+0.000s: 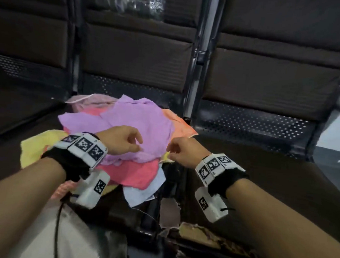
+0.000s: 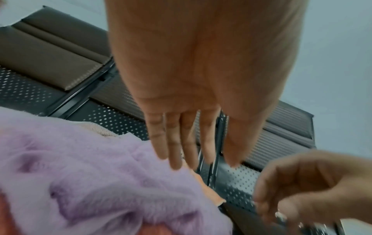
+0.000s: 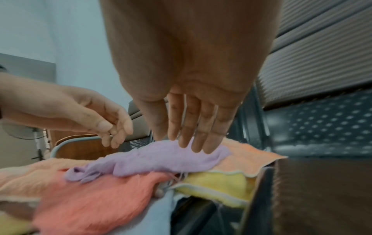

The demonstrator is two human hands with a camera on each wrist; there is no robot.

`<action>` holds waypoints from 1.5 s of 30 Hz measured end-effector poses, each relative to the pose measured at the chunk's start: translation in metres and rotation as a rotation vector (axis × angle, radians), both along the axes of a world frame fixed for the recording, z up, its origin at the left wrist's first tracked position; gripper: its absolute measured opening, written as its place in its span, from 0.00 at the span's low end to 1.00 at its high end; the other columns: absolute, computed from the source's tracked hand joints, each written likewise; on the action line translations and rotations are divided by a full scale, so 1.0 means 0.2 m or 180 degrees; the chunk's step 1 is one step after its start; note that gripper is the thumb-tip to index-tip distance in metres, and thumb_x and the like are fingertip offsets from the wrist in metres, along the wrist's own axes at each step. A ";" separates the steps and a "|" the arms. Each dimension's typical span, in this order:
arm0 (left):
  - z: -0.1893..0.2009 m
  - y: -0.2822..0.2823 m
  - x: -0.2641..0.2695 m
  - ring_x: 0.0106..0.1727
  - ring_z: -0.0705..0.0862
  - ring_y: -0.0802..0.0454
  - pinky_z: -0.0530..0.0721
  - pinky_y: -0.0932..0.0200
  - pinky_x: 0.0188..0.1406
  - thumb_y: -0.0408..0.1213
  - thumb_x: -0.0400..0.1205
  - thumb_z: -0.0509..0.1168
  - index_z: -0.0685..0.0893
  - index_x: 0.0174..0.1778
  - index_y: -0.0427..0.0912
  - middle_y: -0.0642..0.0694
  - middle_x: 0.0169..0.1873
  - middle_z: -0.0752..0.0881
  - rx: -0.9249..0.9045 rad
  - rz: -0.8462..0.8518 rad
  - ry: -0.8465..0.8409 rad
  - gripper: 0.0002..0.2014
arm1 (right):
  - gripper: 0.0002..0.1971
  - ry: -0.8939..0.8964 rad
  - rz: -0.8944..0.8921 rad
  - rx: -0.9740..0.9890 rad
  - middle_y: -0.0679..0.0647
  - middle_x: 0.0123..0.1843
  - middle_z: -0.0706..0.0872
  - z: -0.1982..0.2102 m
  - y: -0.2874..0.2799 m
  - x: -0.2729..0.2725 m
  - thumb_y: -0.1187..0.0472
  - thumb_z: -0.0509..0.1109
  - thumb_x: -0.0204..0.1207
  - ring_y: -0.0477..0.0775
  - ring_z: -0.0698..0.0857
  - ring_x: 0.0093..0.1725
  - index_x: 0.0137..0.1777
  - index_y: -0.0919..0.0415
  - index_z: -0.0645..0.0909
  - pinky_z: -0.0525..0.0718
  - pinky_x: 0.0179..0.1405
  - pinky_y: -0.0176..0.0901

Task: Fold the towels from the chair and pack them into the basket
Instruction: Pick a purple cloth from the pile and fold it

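A loose pile of towels lies on the dark chair seat. A purple towel is on top, over a pink towel, a yellow towel, an orange towel and a light blue towel. My left hand hovers just above the purple towel's near edge, fingers relaxed and holding nothing. My right hand hangs close beside it over the pile's right edge. Its straight fingers are just above the purple towel and also hold nothing.
Padded backrests rise behind the row of seats, with a metal post between them. The neighbouring seat lies to the right. A torn seat edge and a black cable are near my body.
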State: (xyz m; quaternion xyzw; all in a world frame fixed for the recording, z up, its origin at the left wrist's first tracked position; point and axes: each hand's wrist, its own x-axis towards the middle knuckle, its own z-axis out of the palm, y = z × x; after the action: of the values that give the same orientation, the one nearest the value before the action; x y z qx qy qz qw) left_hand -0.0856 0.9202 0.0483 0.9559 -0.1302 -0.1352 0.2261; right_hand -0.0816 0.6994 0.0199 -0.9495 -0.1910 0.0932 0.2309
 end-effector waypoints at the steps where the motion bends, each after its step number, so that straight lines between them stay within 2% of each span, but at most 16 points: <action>1: -0.02 0.02 0.03 0.46 0.81 0.51 0.77 0.60 0.53 0.40 0.78 0.69 0.83 0.55 0.44 0.51 0.40 0.84 0.0011 -0.0007 0.0089 0.11 | 0.14 0.0044 0.0077 0.0073 0.57 0.52 0.88 -0.04 0.05 0.02 0.61 0.74 0.72 0.56 0.85 0.53 0.56 0.62 0.84 0.78 0.51 0.39; 5: -0.05 0.06 0.10 0.44 0.81 0.52 0.77 0.61 0.51 0.41 0.78 0.70 0.83 0.57 0.41 0.49 0.41 0.84 -0.0121 0.0113 0.0012 0.13 | 0.16 -0.0026 0.0304 -0.0027 0.60 0.52 0.83 -0.17 0.22 0.10 0.56 0.77 0.69 0.58 0.82 0.52 0.56 0.60 0.84 0.78 0.56 0.43; 10: -0.10 0.05 0.08 0.36 0.87 0.47 0.83 0.59 0.36 0.45 0.78 0.70 0.77 0.59 0.45 0.53 0.36 0.85 0.0178 -0.0180 0.0749 0.16 | 0.07 -0.0190 0.0201 0.0410 0.57 0.44 0.79 -0.15 0.23 0.12 0.59 0.68 0.79 0.56 0.77 0.45 0.49 0.63 0.79 0.72 0.46 0.45; 14: -0.04 0.02 0.07 0.36 0.76 0.52 0.68 0.65 0.32 0.44 0.80 0.66 0.81 0.54 0.43 0.52 0.33 0.77 0.0266 -0.0264 -0.0259 0.10 | 0.06 -0.0444 -0.0231 0.0838 0.58 0.42 0.82 0.00 0.09 0.07 0.58 0.61 0.84 0.58 0.81 0.42 0.50 0.60 0.72 0.78 0.43 0.48; 16: 0.02 -0.01 0.04 0.37 0.74 0.50 0.67 0.60 0.34 0.43 0.82 0.65 0.78 0.43 0.44 0.49 0.32 0.76 0.0087 -0.0213 -0.0610 0.07 | 0.05 -0.0579 -0.0434 0.1033 0.52 0.38 0.81 0.10 0.00 0.02 0.57 0.60 0.84 0.47 0.81 0.34 0.51 0.58 0.71 0.77 0.31 0.29; 18: 0.06 -0.05 0.00 0.35 0.72 0.47 0.63 0.55 0.34 0.42 0.82 0.64 0.70 0.32 0.45 0.49 0.27 0.73 0.0010 -0.0203 -0.0824 0.14 | 0.06 -0.0764 -0.0632 0.1192 0.47 0.35 0.79 0.20 -0.09 -0.03 0.55 0.59 0.85 0.39 0.78 0.31 0.46 0.54 0.69 0.71 0.26 0.34; 20: 0.10 -0.11 -0.05 0.32 0.70 0.46 0.60 0.53 0.33 0.41 0.82 0.64 0.66 0.27 0.45 0.50 0.23 0.69 -0.0061 -0.0209 -0.1019 0.19 | 0.07 -0.0998 -0.0789 0.1376 0.43 0.35 0.77 0.31 -0.18 -0.09 0.56 0.59 0.85 0.40 0.75 0.34 0.45 0.54 0.68 0.68 0.34 0.40; 22: 0.15 -0.18 -0.10 0.32 0.73 0.46 0.66 0.53 0.35 0.40 0.83 0.63 0.72 0.29 0.43 0.49 0.25 0.73 -0.0339 -0.0324 -0.1146 0.16 | 0.08 -0.1250 -0.0983 0.1714 0.42 0.35 0.75 0.41 -0.26 -0.17 0.59 0.59 0.85 0.39 0.73 0.35 0.43 0.53 0.68 0.68 0.38 0.39; 24: 0.21 -0.27 -0.16 0.32 0.74 0.53 0.69 0.56 0.38 0.38 0.84 0.63 0.77 0.34 0.43 0.53 0.27 0.76 -0.0828 -0.0460 -0.1253 0.12 | 0.13 -0.1548 -0.1232 0.2105 0.42 0.36 0.73 0.52 -0.35 -0.25 0.62 0.59 0.85 0.37 0.71 0.35 0.39 0.50 0.66 0.71 0.39 0.33; 26: 0.26 -0.37 -0.22 0.31 0.71 0.54 0.66 0.57 0.35 0.39 0.84 0.63 0.72 0.30 0.47 0.53 0.26 0.73 -0.1130 -0.0502 -0.1379 0.15 | 0.14 -0.1835 -0.1458 0.2373 0.42 0.36 0.72 0.62 -0.42 -0.34 0.64 0.60 0.84 0.35 0.71 0.35 0.37 0.49 0.66 0.71 0.39 0.25; 31: 0.31 -0.60 -0.29 0.30 0.68 0.55 0.67 0.57 0.34 0.43 0.84 0.61 0.71 0.31 0.40 0.52 0.26 0.70 -0.1759 -0.0557 -0.1456 0.17 | 0.11 -0.2110 -0.1772 0.2914 0.46 0.38 0.76 0.75 -0.58 -0.43 0.64 0.61 0.83 0.42 0.75 0.37 0.40 0.50 0.69 0.76 0.46 0.43; 33: 0.29 -0.66 -0.28 0.31 0.69 0.54 0.67 0.55 0.34 0.44 0.84 0.60 0.71 0.31 0.39 0.52 0.27 0.70 -0.1778 -0.0638 -0.1391 0.18 | 0.10 -0.2026 -0.1908 0.3065 0.50 0.38 0.76 0.72 -0.63 -0.43 0.64 0.61 0.84 0.47 0.77 0.37 0.41 0.51 0.69 0.80 0.41 0.51; 37: 0.18 -0.74 -0.21 0.39 0.74 0.48 0.67 0.54 0.41 0.41 0.85 0.59 0.73 0.30 0.41 0.45 0.33 0.74 -0.1079 -0.0849 -0.1400 0.17 | 0.09 -0.1264 -0.2074 0.3619 0.55 0.39 0.74 0.54 -0.70 -0.37 0.64 0.59 0.85 0.46 0.83 0.26 0.42 0.57 0.69 0.86 0.22 0.41; 39: 0.12 -0.75 -0.17 0.42 0.75 0.45 0.67 0.55 0.44 0.41 0.85 0.58 0.71 0.29 0.48 0.45 0.35 0.73 -0.0654 -0.0955 -0.1303 0.16 | 0.07 -0.0692 -0.2083 0.3737 0.57 0.37 0.77 0.44 -0.72 -0.34 0.66 0.61 0.84 0.44 0.84 0.25 0.43 0.59 0.70 0.87 0.25 0.40; 42: 0.04 -0.76 -0.09 0.48 0.83 0.42 0.77 0.48 0.50 0.42 0.86 0.57 0.82 0.43 0.39 0.40 0.42 0.85 -0.0371 -0.1041 -0.0933 0.13 | 0.07 0.0014 -0.2146 0.3345 0.59 0.40 0.82 0.27 -0.75 -0.32 0.70 0.65 0.80 0.48 0.84 0.31 0.45 0.59 0.71 0.87 0.31 0.41; 45: -0.05 -0.79 -0.06 0.38 0.80 0.46 0.71 0.55 0.33 0.44 0.84 0.61 0.75 0.33 0.43 0.49 0.30 0.80 0.0000 -0.0939 -0.0769 0.14 | 0.06 0.0295 -0.2040 0.2305 0.57 0.43 0.82 0.14 -0.79 -0.31 0.68 0.67 0.79 0.53 0.83 0.35 0.45 0.57 0.74 0.85 0.41 0.49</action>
State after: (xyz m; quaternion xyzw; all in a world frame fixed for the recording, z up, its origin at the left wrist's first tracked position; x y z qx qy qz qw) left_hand -0.0969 0.7627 0.0374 0.9357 -0.2951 -0.0512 0.1865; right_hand -0.1427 0.5420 0.0484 -0.8140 0.1014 -0.0128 0.5719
